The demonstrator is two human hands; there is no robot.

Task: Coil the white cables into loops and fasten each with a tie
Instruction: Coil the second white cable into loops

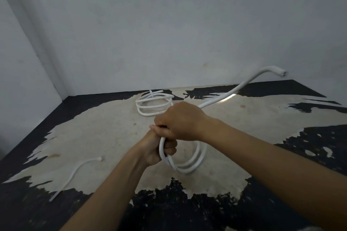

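Observation:
A thick white cable [189,165] hangs in a couple of loops from my two hands in the middle of the view. My left hand [159,151] grips the loops from below, fingers curled round them. Just above it, my right hand [180,120] grips the same cable, whose free end [262,75] rises to the upper right and ends in a cut tip in the air. At the back, near the wall, a coiled white cable [154,106] lies on the floor with a white tie [151,93] round it. A short loose white cable piece [75,174] lies at the front left.
The floor [105,133] is worn, pale in the middle with black patches round the edges. Grey walls [169,24] close the space at the back and on the left, meeting in a corner at the far left.

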